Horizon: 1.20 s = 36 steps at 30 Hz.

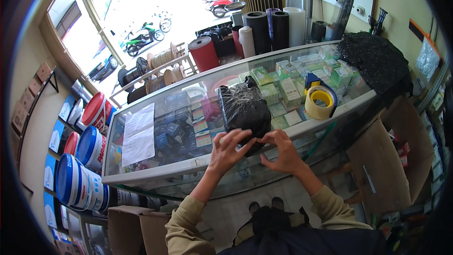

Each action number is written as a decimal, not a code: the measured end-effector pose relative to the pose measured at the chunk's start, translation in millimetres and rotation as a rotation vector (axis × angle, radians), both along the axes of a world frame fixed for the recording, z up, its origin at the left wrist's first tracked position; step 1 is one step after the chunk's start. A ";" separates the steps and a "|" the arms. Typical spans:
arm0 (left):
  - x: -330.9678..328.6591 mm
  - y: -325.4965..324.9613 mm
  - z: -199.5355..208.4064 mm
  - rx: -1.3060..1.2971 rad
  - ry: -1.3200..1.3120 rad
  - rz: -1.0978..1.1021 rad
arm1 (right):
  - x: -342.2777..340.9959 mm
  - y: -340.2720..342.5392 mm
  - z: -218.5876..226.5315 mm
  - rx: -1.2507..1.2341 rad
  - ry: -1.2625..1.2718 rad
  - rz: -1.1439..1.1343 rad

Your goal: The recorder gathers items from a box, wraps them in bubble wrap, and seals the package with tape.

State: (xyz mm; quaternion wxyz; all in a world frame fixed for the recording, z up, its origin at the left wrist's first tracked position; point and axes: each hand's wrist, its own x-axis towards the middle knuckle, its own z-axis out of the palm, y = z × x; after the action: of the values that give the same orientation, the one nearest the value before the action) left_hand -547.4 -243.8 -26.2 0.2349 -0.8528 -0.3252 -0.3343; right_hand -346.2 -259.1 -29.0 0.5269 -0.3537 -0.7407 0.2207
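A box-shaped package wrapped in shiny, wrinkled black plastic rests on the glass display counter, at its near edge. My left hand is at the package's near end, its bent fingers and thumb closing on the black wrap. Opposite it, my right hand curves in with fingertips touching the same end. The right thumb stands apart below them, and the two hands almost meet. What lies inside the wrap is hidden. On the counter to the right sits a tape dispenser with a blue and yellow body and a wide roll.
A written paper sheet lies on the counter's left. Black bubble wrap drapes over its right end. Small boxes fill the case. Rolls stand behind it; paint buckets are at left. An open carton stands at right.
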 end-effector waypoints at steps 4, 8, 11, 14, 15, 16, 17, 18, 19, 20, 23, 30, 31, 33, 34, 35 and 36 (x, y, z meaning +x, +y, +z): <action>0.2 9.5 22.0 -0.180 0.014 -0.129 | 5.7 7.0 -11.1 0.124 -0.196 -0.076; -6.0 15.1 29.1 -0.191 0.041 -0.193 | 6.1 17.5 -6.5 0.325 -0.244 -0.165; -8.1 16.1 38.1 -0.242 0.045 -0.268 | 11.8 28.4 3.3 0.463 -0.262 -0.022; -6.4 16.7 51.7 -0.307 -0.020 -0.342 | 12.1 29.4 17.4 0.413 -0.139 0.075; -4.5 18.1 54.3 -0.316 -0.077 -0.358 | 12.2 29.8 19.9 0.415 -0.139 0.074; -2.9 18.7 56.3 -0.326 -0.134 -0.375 | 12.6 30.2 21.7 0.410 -0.121 0.061; -4.2 18.0 58.4 -0.325 -0.131 -0.371 | 10.6 32.1 24.3 0.406 -0.099 0.051; -5.3 16.8 60.2 -0.366 -0.169 -0.371 | 7.4 32.8 28.9 0.408 -0.095 0.053; -6.5 17.0 61.3 -0.407 -0.207 -0.371 | 2.8 32.6 35.7 0.384 0.003 0.050; -7.6 18.9 61.7 -0.406 -0.206 -0.372 | 1.2 32.9 40.4 0.359 0.097 0.044; -9.6 27.2 66.3 -0.408 -0.204 -0.388 | 6.3 46.2 46.5 0.401 -0.096 0.076; 3.6 22.1 109.4 -0.627 -0.600 -0.317 | 2.8 55.6 74.8 0.398 -0.055 0.112; 8.9 23.9 114.7 -0.867 -0.874 -0.235 | 3.8 57.8 79.7 0.351 -0.030 0.106; 1.6 28.8 121.1 -0.873 -0.895 -0.214 | -1.9 62.7 87.5 0.313 0.005 0.120; -3.8 31.9 121.5 -0.889 -0.868 -0.183 | -4.4 66.1 89.6 0.304 0.010 0.125; -8.0 34.9 122.0 -0.903 -0.840 -0.154 | -6.7 69.9 91.3 0.297 0.016 0.129; -10.3 36.8 123.1 -0.897 -0.840 -0.153 | -8.3 73.0 92.6 0.301 0.017 0.132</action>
State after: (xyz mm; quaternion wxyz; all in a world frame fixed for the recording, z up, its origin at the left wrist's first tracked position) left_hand -557.7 -207.0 96.8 -0.3193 -0.6849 -0.4369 -0.4880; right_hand -354.5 -186.1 63.5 0.5644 -0.2196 -0.7826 0.1441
